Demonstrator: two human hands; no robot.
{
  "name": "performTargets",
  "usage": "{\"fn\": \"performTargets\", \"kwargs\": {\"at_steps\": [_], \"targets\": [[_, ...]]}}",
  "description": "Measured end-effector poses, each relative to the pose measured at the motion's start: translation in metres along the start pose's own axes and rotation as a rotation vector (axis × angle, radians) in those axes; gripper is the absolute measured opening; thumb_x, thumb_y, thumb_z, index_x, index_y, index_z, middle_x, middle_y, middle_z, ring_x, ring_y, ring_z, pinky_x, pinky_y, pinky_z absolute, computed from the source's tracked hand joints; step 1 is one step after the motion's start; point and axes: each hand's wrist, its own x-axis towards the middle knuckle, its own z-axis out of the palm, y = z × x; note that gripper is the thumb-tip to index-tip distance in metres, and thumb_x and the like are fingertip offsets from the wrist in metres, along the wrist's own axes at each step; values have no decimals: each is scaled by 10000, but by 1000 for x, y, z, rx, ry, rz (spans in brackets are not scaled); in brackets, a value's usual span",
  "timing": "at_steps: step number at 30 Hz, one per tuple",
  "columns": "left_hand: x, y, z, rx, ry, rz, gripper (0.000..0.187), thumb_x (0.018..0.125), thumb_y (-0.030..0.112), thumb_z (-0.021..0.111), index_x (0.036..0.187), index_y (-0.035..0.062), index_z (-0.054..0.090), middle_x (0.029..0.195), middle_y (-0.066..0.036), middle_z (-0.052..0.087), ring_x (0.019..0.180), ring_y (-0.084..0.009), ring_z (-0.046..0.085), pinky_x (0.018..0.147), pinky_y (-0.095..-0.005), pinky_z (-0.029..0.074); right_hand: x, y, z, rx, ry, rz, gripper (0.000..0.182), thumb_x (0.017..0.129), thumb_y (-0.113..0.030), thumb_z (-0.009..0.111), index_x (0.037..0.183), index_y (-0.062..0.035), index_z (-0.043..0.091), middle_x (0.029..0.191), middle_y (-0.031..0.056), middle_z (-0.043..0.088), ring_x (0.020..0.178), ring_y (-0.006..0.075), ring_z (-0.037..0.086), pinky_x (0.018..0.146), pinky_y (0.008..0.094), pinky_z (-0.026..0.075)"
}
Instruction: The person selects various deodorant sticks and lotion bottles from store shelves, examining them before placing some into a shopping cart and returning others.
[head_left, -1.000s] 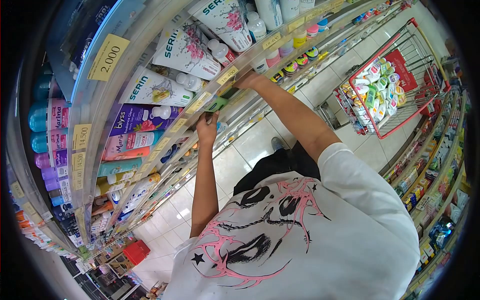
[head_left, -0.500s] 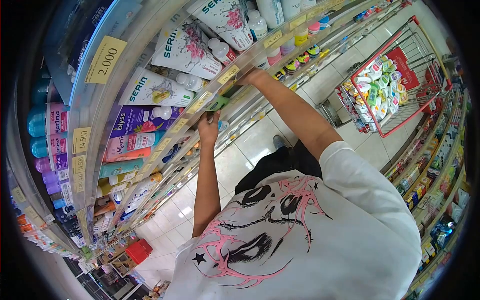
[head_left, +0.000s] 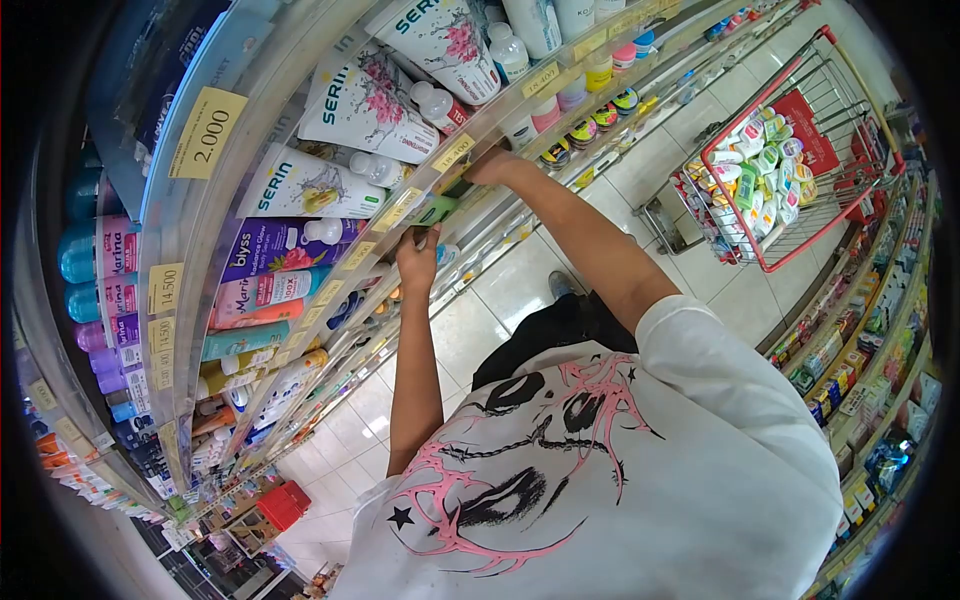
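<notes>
My left hand (head_left: 417, 260) is at the lower shelf, its thumb up against a green item (head_left: 436, 211) under the price rail. Most of its fingers are hidden, so its grip does not show. Farther along the same shelf, my right hand (head_left: 492, 167) reaches in under the rail, and its fingers are out of sight. Above them, white Serin tubes (head_left: 370, 110) lie with small clear-capped bottles (head_left: 378, 166) on the shelf. Beside these is a purple Blyss pack (head_left: 280, 243).
A wire shopping cart (head_left: 765, 265) with red trim stands to the right, holding many small bottles (head_left: 762, 180). Stocked shelves (head_left: 870, 370) line the far right. Round colourful jars (head_left: 583, 131) sit lower, past my right hand. A red basket (head_left: 283, 505) is at lower left.
My right hand has shifted slightly left and down along the shelf. My left hand stays almost in place by the green item.
</notes>
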Motion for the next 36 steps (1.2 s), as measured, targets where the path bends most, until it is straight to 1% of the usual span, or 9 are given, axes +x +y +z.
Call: {"fn": "performTargets", "kwargs": {"at_steps": [3,13,16,20,24,27,30,33,36], "targets": [[1,-2,2,-53,20,47,428,852,320,680,1074,-41,621,990,-199,675,957,-306,642,894,-372,455,-7,1,3,84,179,-23,379,816,-200,542,1139,-11,599,1186,224,589,1077,322,591,915,394,465],[5,-15,4,-71,-9,29,406,856,303,680,1071,-35,618,997,-192,675,947,-292,643,889,-354,455,-59,-36,-41,-21,34,117,329,783,-155,562,1054,18,632,1075,238,629,1007,356,617,882,401,492],[3,-13,2,-70,-3,53,391,859,291,679,1071,-33,618,1000,-191,675,949,-286,644,886,-343,456,-81,-39,-43,-66,56,48,387,763,-56,548,1145,1,577,1141,240,588,1032,380,585,895,427,479],[8,-23,0,-79,-21,75,415,859,295,683,1114,-24,607,1031,-190,673,976,-269,641,900,-344,451,-141,-44,-55,294,510,-214,261,810,4,503,1041,-5,624,1017,194,633,934,392,609,816,440,502],[11,-40,5,-92,-37,118,458,864,295,683,1168,-33,588,1062,-192,668,1004,-264,632,913,-348,444,-232,-13,-81,359,514,-157,244,839,-29,531,1067,-14,619,1006,175,645,909,362,628,795,410,514],[4,-31,-2,35,-16,146,433,861,278,686,1122,-60,610,1081,-201,658,1012,-287,625,919,-362,442,-297,57,-89,518,739,174,288,849,2,547,1125,-49,616,985,119,666,850,227,661,770,326,518],[-13,-12,-7,101,44,232,397,857,244,687,1096,-66,622,1099,-204,649,999,-316,622,918,-378,444,-351,157,-109,480,1103,570,223,875,-83,550,1082,-22,606,920,118,674,810,200,664,715,326,516],[-31,-6,-4,198,116,257,374,859,196,673,1119,-66,607,1128,-206,635,1020,-328,611,931,-387,437,-396,257,-124,281,1287,878,307,845,-107,596,1126,16,596,943,159,666,808,250,658,733,347,516],[-47,14,22,55,209,78,369,856,135,657,1165,-51,580,1159,-205,618,1061,-340,588,955,-394,421,-428,359,-99,174,1053,1239,519,764,-178,662,1214,40,522,1150,241,593,1087,372,568,926,422,449]]}}
